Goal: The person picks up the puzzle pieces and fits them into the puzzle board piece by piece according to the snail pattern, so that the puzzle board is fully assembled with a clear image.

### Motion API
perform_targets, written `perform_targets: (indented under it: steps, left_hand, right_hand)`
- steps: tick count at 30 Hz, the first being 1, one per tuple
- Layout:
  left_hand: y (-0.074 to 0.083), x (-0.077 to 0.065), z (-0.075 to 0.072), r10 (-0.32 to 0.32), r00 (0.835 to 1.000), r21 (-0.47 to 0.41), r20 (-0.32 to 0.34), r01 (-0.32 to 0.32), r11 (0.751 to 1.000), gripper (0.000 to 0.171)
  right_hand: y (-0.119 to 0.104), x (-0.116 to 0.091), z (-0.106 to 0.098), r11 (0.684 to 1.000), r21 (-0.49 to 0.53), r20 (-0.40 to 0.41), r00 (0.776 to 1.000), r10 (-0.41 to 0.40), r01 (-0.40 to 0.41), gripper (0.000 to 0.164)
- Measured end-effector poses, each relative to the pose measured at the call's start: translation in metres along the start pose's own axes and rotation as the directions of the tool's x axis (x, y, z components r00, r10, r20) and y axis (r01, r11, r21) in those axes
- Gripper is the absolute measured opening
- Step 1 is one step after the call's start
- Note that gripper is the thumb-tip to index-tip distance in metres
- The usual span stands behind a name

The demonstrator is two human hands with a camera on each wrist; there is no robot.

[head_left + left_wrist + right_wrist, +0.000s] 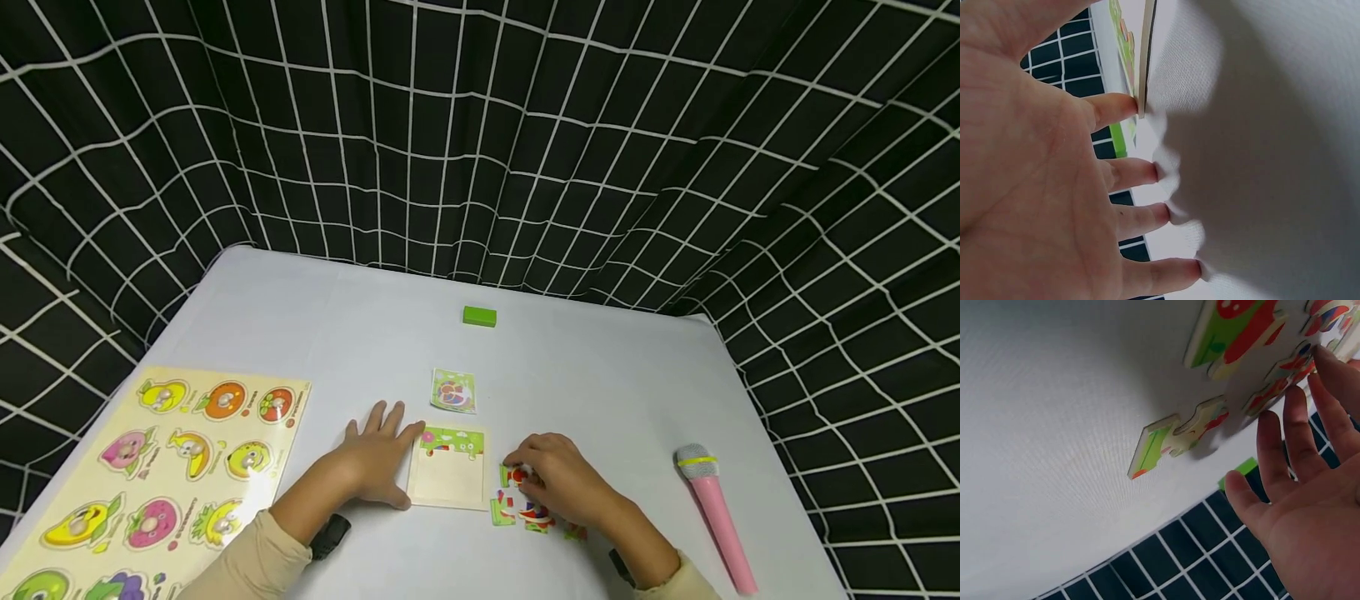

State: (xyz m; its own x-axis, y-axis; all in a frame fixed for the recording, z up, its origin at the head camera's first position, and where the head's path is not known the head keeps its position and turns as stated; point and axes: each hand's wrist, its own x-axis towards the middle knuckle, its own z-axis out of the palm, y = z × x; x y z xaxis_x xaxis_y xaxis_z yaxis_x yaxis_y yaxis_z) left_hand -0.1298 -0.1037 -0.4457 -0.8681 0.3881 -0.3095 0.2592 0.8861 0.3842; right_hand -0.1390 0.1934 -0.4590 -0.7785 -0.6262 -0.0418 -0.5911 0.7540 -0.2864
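My left hand (378,462) lies with spread fingers on the white tabletop, its index finger and thumb against the left side of a square wooden puzzle tray (447,483). A colourful strip of fitted pieces (463,440) fills the tray's top. To the right, my right hand (562,479) is bent over several loose jigsaw pieces (501,508). In the right wrist view, its thumb and fingertips touch around a red, green and blue jigsaw piece (1288,372), fingers nearly straight. A green and cream piece (1179,428) lies apart from the fingers.
A picture card (453,391) lies behind the tray, and a green block (479,317) farther back. On the left is a large fruit knob puzzle board (168,450). A pink toy microphone (720,521) rests at the right. Black curtain (465,142) with white grid lines surrounds the table.
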Motion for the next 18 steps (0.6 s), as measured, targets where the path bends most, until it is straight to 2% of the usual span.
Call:
perform_targets:
  steps: [12, 18]
  left_hand:
    - [-0.001, 0.0, 0.001, -0.015, 1.0, -0.002, 0.01, 0.015, 1.0, 0.101]
    - [-0.001, 0.001, 0.004, -0.026, 1.0, 0.004, 0.009, 0.026, 1.0, 0.1]
  right_hand:
    - [-0.008, 0.009, -0.005, 0.999, -0.046, -0.015, 1.0, -0.021, 0.02, 0.028]
    - [-0.029, 0.028, -0.004, 0.993, -0.069, -0.026, 0.995, -0.099, 0.097, 0.029]
